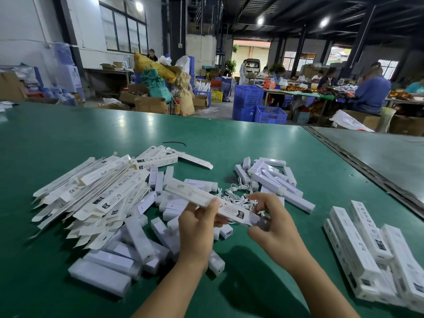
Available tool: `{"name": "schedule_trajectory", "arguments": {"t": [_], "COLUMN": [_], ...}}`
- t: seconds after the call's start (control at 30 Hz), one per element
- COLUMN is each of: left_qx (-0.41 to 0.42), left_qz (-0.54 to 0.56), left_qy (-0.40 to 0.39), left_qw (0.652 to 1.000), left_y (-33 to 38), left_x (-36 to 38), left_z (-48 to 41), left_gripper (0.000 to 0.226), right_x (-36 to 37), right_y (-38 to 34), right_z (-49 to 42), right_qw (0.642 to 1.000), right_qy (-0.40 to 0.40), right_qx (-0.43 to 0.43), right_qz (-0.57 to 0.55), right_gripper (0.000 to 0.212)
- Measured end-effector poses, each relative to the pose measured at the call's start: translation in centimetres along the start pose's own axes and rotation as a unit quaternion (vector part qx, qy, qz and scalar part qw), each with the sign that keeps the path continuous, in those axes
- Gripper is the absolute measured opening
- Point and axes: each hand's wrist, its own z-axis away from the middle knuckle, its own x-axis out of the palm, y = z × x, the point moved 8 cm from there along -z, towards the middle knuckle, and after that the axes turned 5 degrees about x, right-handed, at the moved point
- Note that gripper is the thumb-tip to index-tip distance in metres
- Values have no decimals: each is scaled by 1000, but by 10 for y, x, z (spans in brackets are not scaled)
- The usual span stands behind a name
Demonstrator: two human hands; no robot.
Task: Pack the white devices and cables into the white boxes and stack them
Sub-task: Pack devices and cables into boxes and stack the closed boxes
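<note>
White box (pixel 231 211) clasped in the left grip (pixel 197 226); right grip (pixel 273 223) (pinching its open end) should tuck squarely.

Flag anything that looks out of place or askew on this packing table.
A thin black strip lies alone on the green table, beyond the pile of flat boxes, unlike the white stock. The packed boxes at right sit unevenly, some skewed.
</note>
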Motion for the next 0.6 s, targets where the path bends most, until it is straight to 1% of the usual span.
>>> {"name": "schedule_trajectory", "arguments": {"t": [0.07,0.13,0.2,0.27,0.3,0.33,0.43,0.6], "left_qx": [-1,0,8,14,13,11,5,0], "left_qz": [9,13,13,19,27,37,60,51], "left_qy": [-14,-7,20,52,68,83,107,97], "left_qw": [1000,1000,1000,998,997,996,992,994], "left_y": [0,1,4,7,9,9,11,9], "left_x": [5,5,-2,-11,-15,-18,-23,-22], "left_z": [3,2,-2,-7,-8,-9,-9,-9], "left_gripper": [6,7,9,9,7,6,5,5], "right_x": [5,7,3,-6,-8,-8,3,4], "right_y": [3,5,9,15,19,24,33,32], "right_z": [1,1,0,-1,-2,-4,-6,-4], "right_qw": [999,993,985,980,976,971,948,935], "right_qy": [-11,-16,20,77,92,96,68,82], "right_qx": [12,29,50,67,78,94,147,155], "right_qz": [-46,-115,-161,-174,-182,-200,-274,-310], "right_gripper": [56,55,52,47,46,45,40,37]}}
